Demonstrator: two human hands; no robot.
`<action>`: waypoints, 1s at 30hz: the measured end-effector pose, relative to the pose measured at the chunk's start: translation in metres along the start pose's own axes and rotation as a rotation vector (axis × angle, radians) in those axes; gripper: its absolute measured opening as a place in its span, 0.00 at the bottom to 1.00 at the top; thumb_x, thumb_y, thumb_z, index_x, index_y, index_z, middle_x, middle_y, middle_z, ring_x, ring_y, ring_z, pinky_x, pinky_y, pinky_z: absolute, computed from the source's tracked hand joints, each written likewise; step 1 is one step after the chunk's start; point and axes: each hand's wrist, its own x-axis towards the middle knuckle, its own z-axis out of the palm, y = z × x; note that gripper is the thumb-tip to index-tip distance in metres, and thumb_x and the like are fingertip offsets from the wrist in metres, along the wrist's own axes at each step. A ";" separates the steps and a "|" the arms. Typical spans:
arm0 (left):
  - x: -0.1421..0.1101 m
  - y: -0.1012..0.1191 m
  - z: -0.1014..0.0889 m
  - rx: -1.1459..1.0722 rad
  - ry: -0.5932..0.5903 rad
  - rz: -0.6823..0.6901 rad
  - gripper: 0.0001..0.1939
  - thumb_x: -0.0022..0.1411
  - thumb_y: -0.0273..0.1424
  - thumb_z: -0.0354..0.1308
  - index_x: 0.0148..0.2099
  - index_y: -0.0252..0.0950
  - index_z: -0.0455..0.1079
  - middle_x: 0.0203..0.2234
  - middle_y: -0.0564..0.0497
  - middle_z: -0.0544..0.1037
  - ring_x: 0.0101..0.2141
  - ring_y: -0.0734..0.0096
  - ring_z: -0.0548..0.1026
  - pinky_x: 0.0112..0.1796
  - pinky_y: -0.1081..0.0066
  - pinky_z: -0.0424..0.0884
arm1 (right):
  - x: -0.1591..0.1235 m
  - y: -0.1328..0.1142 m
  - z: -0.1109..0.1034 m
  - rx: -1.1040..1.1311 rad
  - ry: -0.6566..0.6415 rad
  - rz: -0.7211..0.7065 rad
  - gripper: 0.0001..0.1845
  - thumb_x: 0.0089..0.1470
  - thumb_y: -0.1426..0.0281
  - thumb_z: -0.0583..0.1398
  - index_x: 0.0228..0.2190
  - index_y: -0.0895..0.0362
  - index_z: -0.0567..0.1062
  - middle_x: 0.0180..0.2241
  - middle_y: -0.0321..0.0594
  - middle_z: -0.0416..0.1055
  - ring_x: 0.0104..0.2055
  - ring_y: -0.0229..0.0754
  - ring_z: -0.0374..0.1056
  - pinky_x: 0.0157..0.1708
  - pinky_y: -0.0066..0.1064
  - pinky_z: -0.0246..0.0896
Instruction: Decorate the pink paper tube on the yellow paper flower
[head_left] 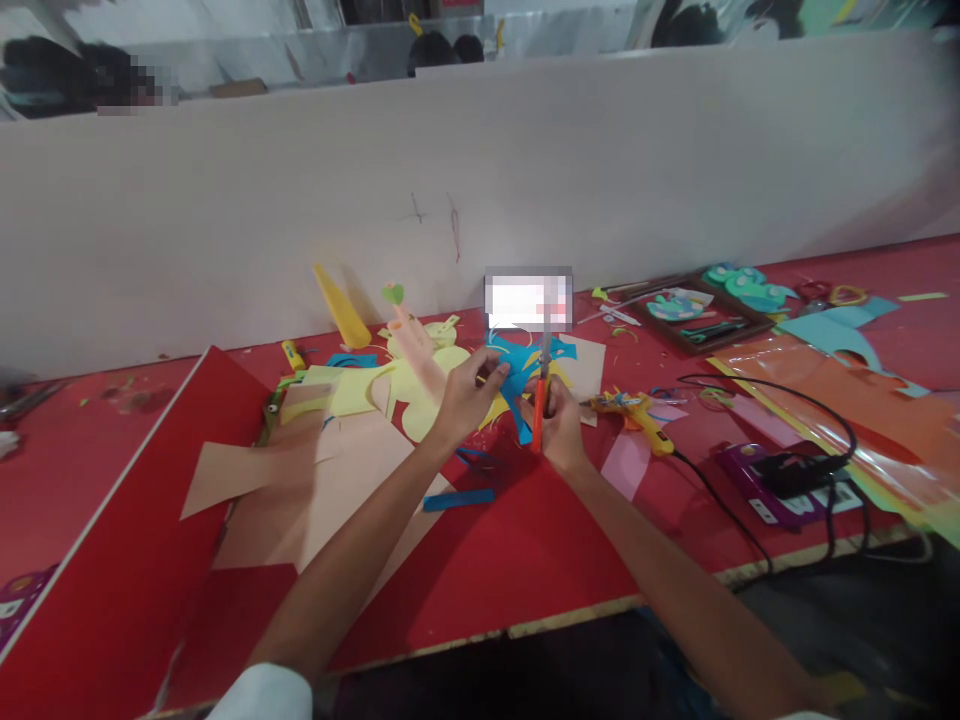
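The right hand (pixel 556 418) grasps orange-handled scissors (pixel 538 412), their blades pointing up and away from the person. Just beside it, the left hand (pixel 477 388) has its thumb and fingertips drawn together; I cannot tell whether they pinch some small piece. Blue cut sheet pieces (pixel 517 382) lie on the red desk (pixel 555 550) between and beyond the two hands, with thin yellow scraps among them.

Left of the hands are pale yellow cut shapes (pixel 420 412), a yellow cone (pixel 342 308) standing tilted near the white partition (pixel 300 210), and a small yellow-handled tool (pixel 293 355). Large peach sheets (pixel 352 480) spread in overlapping layers under the left forearm, and a blue strip (pixel 459 500) lies nearer the person, partly over their edge. A red board (pixel 127 540) stands slanted at the left.

To the right of the right hand lies a yellow glue gun (pixel 639 420), its black cord running toward the near edge, with pink sheets (pixel 626 465) beside it. Farther right are a purple box (pixel 769 500) with black plugs on top, an orange sheet (pixel 832 395), and a brown-rimmed tray (pixel 739 338) holding green cut shapes (pixel 675 305).
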 end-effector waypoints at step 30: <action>-0.013 0.081 -0.046 0.458 0.323 0.290 0.13 0.72 0.33 0.55 0.57 0.42 0.72 0.41 0.50 0.79 0.37 0.71 0.76 0.42 0.69 0.75 | 0.017 0.007 -0.026 -0.654 -0.067 0.025 0.18 0.54 0.55 0.67 0.29 0.52 0.66 0.24 0.33 0.66 0.26 0.41 0.62 0.28 0.32 0.51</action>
